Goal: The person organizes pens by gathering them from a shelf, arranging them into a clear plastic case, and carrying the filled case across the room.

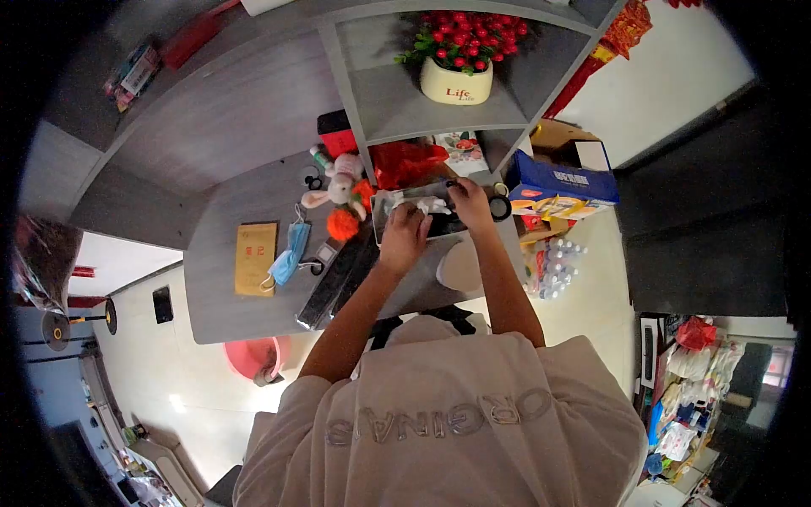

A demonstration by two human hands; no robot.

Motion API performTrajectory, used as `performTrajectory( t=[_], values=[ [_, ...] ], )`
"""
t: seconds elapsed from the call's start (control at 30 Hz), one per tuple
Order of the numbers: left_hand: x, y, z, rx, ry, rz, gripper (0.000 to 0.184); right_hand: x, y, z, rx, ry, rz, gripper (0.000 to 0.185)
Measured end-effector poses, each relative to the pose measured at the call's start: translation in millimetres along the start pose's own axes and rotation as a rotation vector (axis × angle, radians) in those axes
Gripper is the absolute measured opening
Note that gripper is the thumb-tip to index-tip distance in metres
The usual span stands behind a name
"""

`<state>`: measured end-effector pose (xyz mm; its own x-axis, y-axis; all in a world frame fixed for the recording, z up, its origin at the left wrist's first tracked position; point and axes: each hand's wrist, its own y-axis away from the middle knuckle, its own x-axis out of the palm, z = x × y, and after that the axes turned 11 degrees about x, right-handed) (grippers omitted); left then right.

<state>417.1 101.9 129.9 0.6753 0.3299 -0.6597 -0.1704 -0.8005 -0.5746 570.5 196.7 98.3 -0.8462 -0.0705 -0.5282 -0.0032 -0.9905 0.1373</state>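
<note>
A shallow, clear-sided box (379,221) stands at the desk's back edge, with crumpled white material (432,205) and something dark inside. My left hand (405,235) reaches over its near left side. Its fingers are bent down at the white material; whether they grip it is hidden. My right hand (470,205) is over the box's right end, fingers curled together around a small dark thing too small to name. Behind the box lies a red plastic bag (405,164). A black roll-like ring (499,208) sits just right of my right hand.
On the grey desk (221,207) lie a brown notebook (255,258), a blue face mask (291,250), a plush rabbit (341,182) and long black strips (338,283). A shelf above holds a potted red-berry plant (456,83). Right of the desk are a blue carton (564,184) and bottles (557,266).
</note>
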Motion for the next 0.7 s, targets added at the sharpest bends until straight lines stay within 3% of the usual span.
performTrajectory(
  t=[0.1, 0.2, 0.37, 0.5, 0.53, 0.63, 0.7],
  values=[
    [-2, -6, -8, 0.028, -0.076, -0.071, 0.022, -4, 11, 8, 0.225, -0.497, 0.179, 0.031],
    [-11, -15, -18, 0.126, -0.107, -0.122, 0.027, -19, 50, 54, 0.36, -0.634, 0.091, 0.031],
    [-20, -33, -25, 0.259, -0.158, -0.05, 0.046, -25, 74, 47, 0.192, -0.705, 0.057, 0.024],
    [-28, -47, -27, 0.038, -0.199, 0.189, 0.055, -37, 86, 30, 0.073, -0.704, 0.017, 0.019],
    [-30, -52, -23, 0.079, -0.044, 0.147, 0.051, -42, 91, 34, 0.105, -0.75, 0.003, 0.019],
    [-33, -68, -19, -0.023, 0.293, 0.451, 0.042, -58, 109, 31, 0.192, -0.858, -0.039, 0.022],
    [-13, -68, 7, -0.088, 0.587, 0.545, 0.034, -65, 111, 10, 0.192, -0.938, 0.0, 0.024]
  ],
)
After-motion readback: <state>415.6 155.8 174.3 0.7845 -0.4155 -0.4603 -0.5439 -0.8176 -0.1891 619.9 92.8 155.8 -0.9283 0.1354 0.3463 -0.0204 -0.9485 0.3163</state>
